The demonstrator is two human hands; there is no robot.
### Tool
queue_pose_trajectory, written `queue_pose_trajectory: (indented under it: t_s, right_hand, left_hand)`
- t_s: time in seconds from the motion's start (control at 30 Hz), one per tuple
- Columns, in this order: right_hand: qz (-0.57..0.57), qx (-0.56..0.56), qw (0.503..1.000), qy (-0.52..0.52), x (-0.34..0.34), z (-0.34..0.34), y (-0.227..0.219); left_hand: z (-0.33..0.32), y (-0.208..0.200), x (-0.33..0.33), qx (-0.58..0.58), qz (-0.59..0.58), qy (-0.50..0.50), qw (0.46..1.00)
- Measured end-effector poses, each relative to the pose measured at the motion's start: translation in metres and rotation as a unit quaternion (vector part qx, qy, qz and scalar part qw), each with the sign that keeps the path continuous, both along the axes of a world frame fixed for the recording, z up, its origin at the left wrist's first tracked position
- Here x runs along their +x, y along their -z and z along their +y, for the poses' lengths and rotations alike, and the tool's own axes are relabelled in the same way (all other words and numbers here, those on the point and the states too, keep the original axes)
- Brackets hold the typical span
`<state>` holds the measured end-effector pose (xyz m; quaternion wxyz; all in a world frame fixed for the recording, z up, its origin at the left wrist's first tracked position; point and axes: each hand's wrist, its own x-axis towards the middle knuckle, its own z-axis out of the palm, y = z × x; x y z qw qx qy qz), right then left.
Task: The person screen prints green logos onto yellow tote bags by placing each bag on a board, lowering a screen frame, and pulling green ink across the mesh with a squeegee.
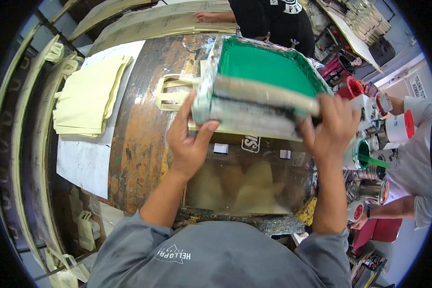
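Note:
A screen-printing frame with green mesh stands tilted over the table in front of me. My left hand grips its near left corner, thumb on the front side. My right hand is closed around the right end of a wooden-handled squeegee, which lies across the near part of the frame. Both the squeegee and the frame's near edge are smeared by motion. Partly under the frame lies a cream cloth bag, its handles sticking out to the left.
A stack of cream bags rests on white paper at left, beside racks of bags. Paint cans crowd the right, near a person in a light shirt. Another person in black stands beyond the table.

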<state>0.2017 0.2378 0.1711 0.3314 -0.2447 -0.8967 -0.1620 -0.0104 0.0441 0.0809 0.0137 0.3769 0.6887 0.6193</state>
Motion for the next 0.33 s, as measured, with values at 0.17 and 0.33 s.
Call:
queue_pose_trajectory:
  t_s: [0.17, 0.33]
  right_hand:
    - [0.036, 0.012, 0.998, -0.045, -0.044, 0.029, -0.069]
    - [0.031, -0.042, 0.999, 0.009, -0.055, 0.044, -0.093]
  left_hand:
    - [0.010, 0.083, -0.024, -0.306, 0.117, -0.197, 0.924]
    - [-0.001, 0.113, -0.034, -0.444, 0.095, -0.108, 0.884]
